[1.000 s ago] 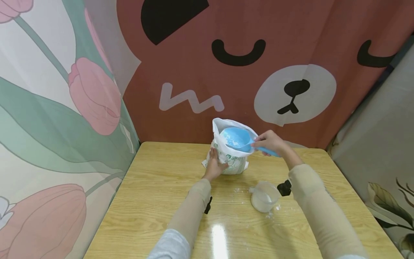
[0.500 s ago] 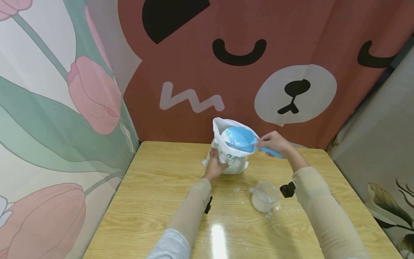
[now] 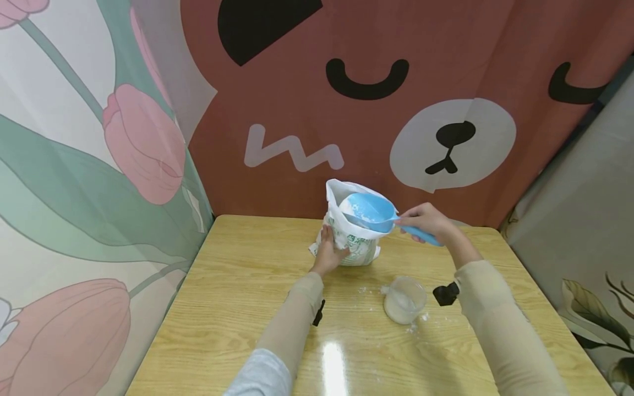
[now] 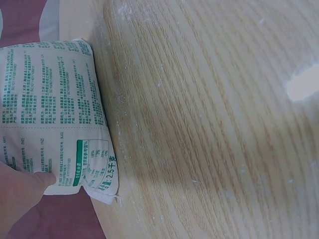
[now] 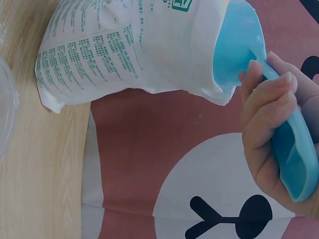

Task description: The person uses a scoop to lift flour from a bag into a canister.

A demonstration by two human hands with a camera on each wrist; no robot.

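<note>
A white flour bag (image 3: 360,250) with green print stands with its mouth gaping at the table's far side. My left hand (image 3: 329,254) holds its left side, thumb across the front; the left wrist view catches only part of that hand. With curled fingers my right hand (image 3: 426,220) grips the handle of a blue scoop (image 3: 371,210). The scoop's bowl sits tilted in the bag's mouth, white powder clinging inside it. How much flour lies deeper in the bag is hidden. Closer to me stands a clear plastic measuring cup (image 3: 405,301) with whitish contents, apart from both hands.
White powder is scattered on the wooden table (image 3: 238,308) around the cup. A curtain (image 3: 297,99) with a bear print hangs right behind the bag, and a tulip-print curtain (image 3: 143,143) borders the left side.
My right hand has shifted slightly right and toward me, drawing the scoop a little toward the bag's right rim. The left hand, bag and cup stay put.
</note>
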